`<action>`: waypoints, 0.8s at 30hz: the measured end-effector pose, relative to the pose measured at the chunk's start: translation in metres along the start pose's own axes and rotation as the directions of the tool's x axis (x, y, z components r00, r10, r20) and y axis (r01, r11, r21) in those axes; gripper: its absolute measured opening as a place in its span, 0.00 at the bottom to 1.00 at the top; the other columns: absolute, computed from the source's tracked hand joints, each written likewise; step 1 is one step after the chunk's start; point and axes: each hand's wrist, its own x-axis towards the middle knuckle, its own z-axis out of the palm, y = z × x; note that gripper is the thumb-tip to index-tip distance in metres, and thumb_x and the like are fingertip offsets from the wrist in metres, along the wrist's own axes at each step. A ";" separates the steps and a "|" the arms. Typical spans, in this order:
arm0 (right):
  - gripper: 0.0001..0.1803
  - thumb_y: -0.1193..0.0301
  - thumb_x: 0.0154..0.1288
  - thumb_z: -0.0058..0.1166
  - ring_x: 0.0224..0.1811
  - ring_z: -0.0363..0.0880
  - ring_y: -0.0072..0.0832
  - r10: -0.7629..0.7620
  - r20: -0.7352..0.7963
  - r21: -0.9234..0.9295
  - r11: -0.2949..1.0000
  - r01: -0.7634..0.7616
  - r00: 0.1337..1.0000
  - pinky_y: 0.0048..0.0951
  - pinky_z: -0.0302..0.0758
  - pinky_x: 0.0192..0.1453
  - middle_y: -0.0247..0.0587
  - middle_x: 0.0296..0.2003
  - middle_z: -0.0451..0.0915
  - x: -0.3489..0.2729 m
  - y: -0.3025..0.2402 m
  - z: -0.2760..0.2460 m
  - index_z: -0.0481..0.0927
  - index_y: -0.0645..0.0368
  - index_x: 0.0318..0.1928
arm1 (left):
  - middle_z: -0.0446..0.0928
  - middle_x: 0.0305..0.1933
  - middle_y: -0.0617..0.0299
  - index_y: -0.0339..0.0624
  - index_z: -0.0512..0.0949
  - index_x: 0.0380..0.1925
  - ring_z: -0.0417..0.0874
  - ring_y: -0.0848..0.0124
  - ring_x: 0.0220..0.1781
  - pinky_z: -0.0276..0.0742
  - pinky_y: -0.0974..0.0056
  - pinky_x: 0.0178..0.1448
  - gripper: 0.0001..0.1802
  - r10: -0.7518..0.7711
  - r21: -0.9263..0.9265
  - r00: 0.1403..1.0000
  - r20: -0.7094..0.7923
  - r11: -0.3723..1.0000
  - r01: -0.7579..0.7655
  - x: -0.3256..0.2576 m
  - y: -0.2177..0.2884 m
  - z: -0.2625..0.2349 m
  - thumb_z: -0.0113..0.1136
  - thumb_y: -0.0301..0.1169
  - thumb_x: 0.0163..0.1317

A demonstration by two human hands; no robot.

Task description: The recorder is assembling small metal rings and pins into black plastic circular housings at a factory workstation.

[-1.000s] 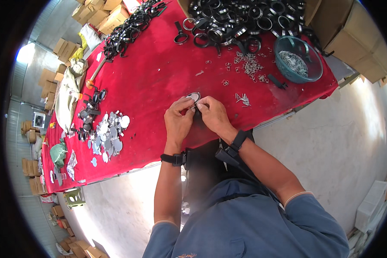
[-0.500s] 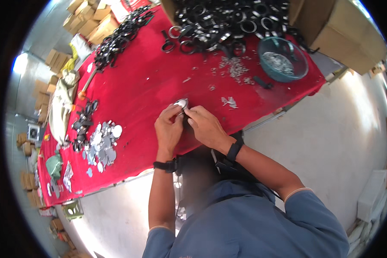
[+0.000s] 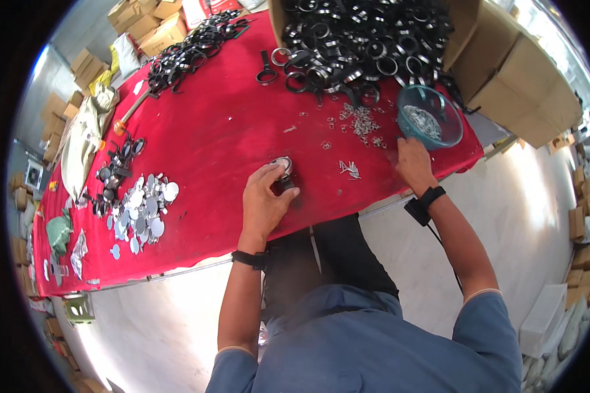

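Observation:
My left hand (image 3: 263,204) is closed round a handled ring (image 3: 283,164) near the table's front edge. The ring has a silver rim, a pale disc inside it and a short dark handle, partly covered by my thumb and fingers. Out to the right, my right hand (image 3: 413,164) rests on the red table just below a clear bluish bowl (image 3: 455,134) of small metal parts. Its fingers are bent down, and whatever is under them is hidden. Between the hands lie several thin silver pins (image 3: 351,170), with a scatter of small metal loops (image 3: 360,122) beyond.
Black handled rings (image 3: 367,52) spill from a cardboard box at the back. One separate ring (image 3: 266,76) lies beside the heap. Silver discs (image 3: 141,213) and dark round pieces (image 3: 115,177) are piled at left, near a hammer (image 3: 132,111). Cartons (image 3: 531,82) stand at right.
My right hand has left the handled ring and moved right, to the spot by the bowl where a small dark object lay. My left hand keeps the ring. The view has shifted slightly.

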 end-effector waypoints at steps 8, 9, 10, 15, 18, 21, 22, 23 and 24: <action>0.23 0.78 0.55 0.59 0.54 0.84 0.60 0.105 -0.080 0.183 0.979 -0.088 0.991 0.54 0.80 0.62 0.62 0.47 0.86 0.005 0.010 0.025 0.85 0.69 0.53 | 0.86 0.65 0.47 0.37 0.89 0.56 0.85 0.50 0.68 0.81 0.51 0.74 0.30 -0.042 0.021 0.999 -0.008 0.999 0.042 -0.001 0.002 -0.004 0.86 0.30 0.51; 0.23 0.78 0.55 0.59 0.54 0.84 0.60 0.102 -0.081 0.182 0.980 -0.085 0.992 0.54 0.80 0.62 0.62 0.47 0.86 0.005 0.011 0.025 0.85 0.69 0.53 | 0.86 0.65 0.47 0.37 0.89 0.56 0.85 0.50 0.68 0.81 0.51 0.74 0.30 -0.043 0.020 0.999 -0.011 0.999 0.043 0.000 0.002 -0.003 0.86 0.30 0.51; 0.22 0.78 0.55 0.59 0.55 0.85 0.59 0.146 -0.085 0.218 0.968 -0.124 0.986 0.53 0.80 0.62 0.61 0.46 0.88 0.005 0.014 0.025 0.87 0.68 0.52 | 0.85 0.66 0.47 0.37 0.89 0.56 0.85 0.50 0.69 0.80 0.51 0.74 0.30 -0.045 -0.005 0.999 0.002 0.999 0.045 0.001 0.002 -0.002 0.86 0.30 0.51; 0.21 0.77 0.54 0.60 0.55 0.86 0.56 0.264 -0.015 0.386 0.891 -0.238 0.964 0.53 0.80 0.61 0.57 0.44 0.90 0.005 0.011 0.012 0.90 0.64 0.50 | 0.84 0.68 0.45 0.40 0.88 0.58 0.82 0.48 0.72 0.79 0.50 0.76 0.31 0.041 0.069 0.999 -0.030 0.997 -0.039 -0.001 -0.002 0.002 0.86 0.31 0.52; 0.18 0.75 0.57 0.62 0.52 0.86 0.55 0.294 0.032 0.301 0.909 -0.289 0.955 0.53 0.80 0.58 0.56 0.42 0.89 0.001 0.011 0.006 0.91 0.62 0.50 | 0.82 0.70 0.44 0.41 0.88 0.58 0.80 0.47 0.75 0.78 0.49 0.77 0.32 -0.017 0.012 0.999 -0.028 1.000 0.017 -0.001 -0.004 0.004 0.86 0.33 0.52; 0.16 0.74 0.65 0.60 0.48 0.87 0.54 0.121 -0.012 0.365 0.925 -0.108 0.993 0.52 0.81 0.54 0.56 0.40 0.88 -0.001 -0.011 -0.003 0.90 0.60 0.52 | 0.81 0.71 0.44 0.41 0.87 0.59 0.79 0.46 0.77 0.77 0.48 0.78 0.32 -0.076 -0.060 0.997 0.010 0.995 0.076 0.001 -0.003 0.008 0.86 0.34 0.52; 0.14 0.73 0.69 0.59 0.46 0.87 0.54 0.043 -0.101 0.423 0.906 0.004 0.994 0.51 0.81 0.52 0.55 0.39 0.88 0.001 -0.032 -0.008 0.89 0.61 0.52 | 0.80 0.71 0.44 0.42 0.87 0.59 0.79 0.47 0.76 0.77 0.48 0.78 0.32 -0.067 -0.065 0.998 0.005 0.996 0.067 0.002 -0.001 0.010 0.86 0.35 0.52; 0.12 0.73 0.73 0.57 0.44 0.87 0.53 -0.029 -0.191 0.473 0.873 0.118 0.981 0.51 0.82 0.50 0.54 0.38 0.88 0.001 -0.060 -0.013 0.87 0.61 0.53 | 0.80 0.71 0.45 0.42 0.86 0.59 0.80 0.47 0.75 0.77 0.48 0.78 0.32 -0.061 -0.066 0.998 0.001 0.996 0.060 0.001 -0.001 0.009 0.86 0.35 0.52; 0.12 0.72 0.74 0.56 0.42 0.87 0.54 0.063 0.012 0.780 0.624 -0.049 0.998 0.51 0.82 0.49 0.55 0.38 0.87 0.001 -0.093 -0.026 0.85 0.62 0.53 | 0.80 0.71 0.45 0.42 0.86 0.59 0.80 0.47 0.75 0.77 0.48 0.78 0.32 -0.067 -0.066 0.998 0.004 0.996 0.067 -0.001 -0.002 0.009 0.86 0.35 0.52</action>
